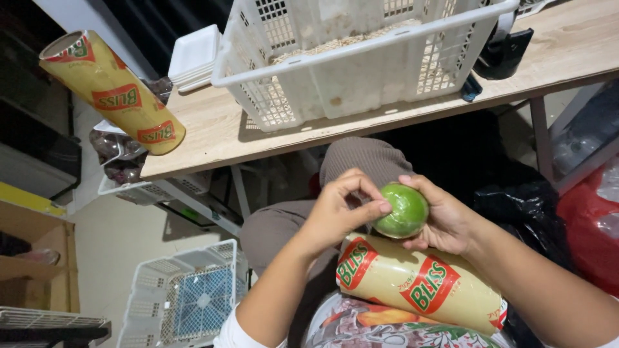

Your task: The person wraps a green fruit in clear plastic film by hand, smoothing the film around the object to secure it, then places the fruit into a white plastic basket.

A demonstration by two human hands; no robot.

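Observation:
My right hand cups a round green fruit covered in clear film, just above my lap. The fingers of my left hand pinch at the fruit's left side, thumb pressed against it. Below both hands a yellow roll of plastic wrap lies across my lap. A second yellow roll of wrap stands tilted on the left end of the wooden table.
A large white plastic basket sits on the table, with white foam trays behind it. A dark bag lies at the right. Empty white crates rest on the floor at lower left. A red bag is at right.

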